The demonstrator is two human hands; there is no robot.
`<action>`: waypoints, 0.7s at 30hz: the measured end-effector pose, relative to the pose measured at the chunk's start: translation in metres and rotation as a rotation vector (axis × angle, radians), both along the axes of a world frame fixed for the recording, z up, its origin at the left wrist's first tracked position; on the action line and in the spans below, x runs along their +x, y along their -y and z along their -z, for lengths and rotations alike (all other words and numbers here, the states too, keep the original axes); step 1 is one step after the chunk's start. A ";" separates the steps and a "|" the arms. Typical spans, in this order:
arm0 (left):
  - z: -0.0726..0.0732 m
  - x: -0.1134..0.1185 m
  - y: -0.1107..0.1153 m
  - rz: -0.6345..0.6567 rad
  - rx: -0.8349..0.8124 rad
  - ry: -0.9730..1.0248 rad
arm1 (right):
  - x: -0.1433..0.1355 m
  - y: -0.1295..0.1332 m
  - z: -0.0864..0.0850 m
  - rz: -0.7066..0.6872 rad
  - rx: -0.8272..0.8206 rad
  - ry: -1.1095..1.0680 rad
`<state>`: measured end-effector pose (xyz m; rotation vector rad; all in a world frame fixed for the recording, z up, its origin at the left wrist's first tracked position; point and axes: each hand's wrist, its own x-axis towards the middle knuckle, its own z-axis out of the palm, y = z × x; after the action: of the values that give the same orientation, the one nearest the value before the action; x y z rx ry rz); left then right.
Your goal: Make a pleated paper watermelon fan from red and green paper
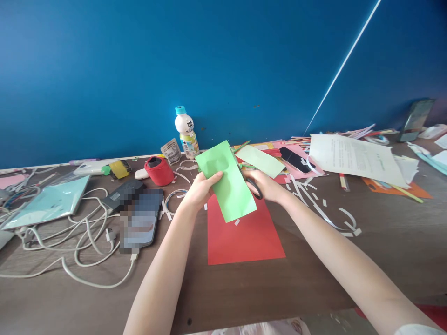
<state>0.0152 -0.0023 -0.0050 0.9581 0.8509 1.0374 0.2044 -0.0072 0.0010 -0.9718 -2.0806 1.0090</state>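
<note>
My left hand [203,190] pinches the left edge of a green sheet of paper [228,190], thumb on top, holding it tilted above the table. At the sheet's right edge, my right hand [263,185] is closed round a pair of scissors [256,188]. Their dark handle loop shows, while most of the blades are hidden behind the paper. A red sheet of paper [244,242] lies flat on the table below both hands, with a small white scrap [237,222] near the green sheet's lower edge. Just behind the right hand rests a pale green sheet [261,159].
A drink bottle [186,135] stands against the blue wall, near a red roll [159,171]. Phone [142,218] and white cables [84,274] spread on the left. Paper scraps [314,197], a dark phone [297,160] and a printed sheet [352,156] lie to the right.
</note>
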 end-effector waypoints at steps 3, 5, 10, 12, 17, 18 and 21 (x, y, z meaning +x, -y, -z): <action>0.000 0.000 0.000 -0.004 -0.003 0.005 | 0.000 0.000 0.001 -0.034 -0.039 -0.010; -0.001 0.000 0.001 -0.005 -0.004 0.003 | 0.001 0.001 0.001 -0.034 -0.059 -0.021; -0.002 0.001 0.002 -0.001 -0.006 -0.002 | 0.000 0.001 0.002 -0.018 -0.090 -0.022; -0.002 0.001 0.002 -0.002 -0.007 -0.004 | 0.000 0.000 0.002 -0.010 -0.090 -0.013; -0.001 0.001 0.002 -0.014 -0.013 -0.008 | -0.001 0.001 0.002 0.003 -0.069 -0.006; -0.001 0.001 0.002 -0.015 -0.012 -0.009 | -0.001 0.001 0.002 0.004 -0.060 -0.006; -0.001 0.001 0.001 -0.014 -0.009 -0.009 | -0.001 0.001 0.001 0.003 -0.048 -0.009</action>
<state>0.0160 -0.0036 -0.0043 0.9511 0.8705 1.0410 0.2035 -0.0082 -0.0003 -0.9926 -2.0555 1.0639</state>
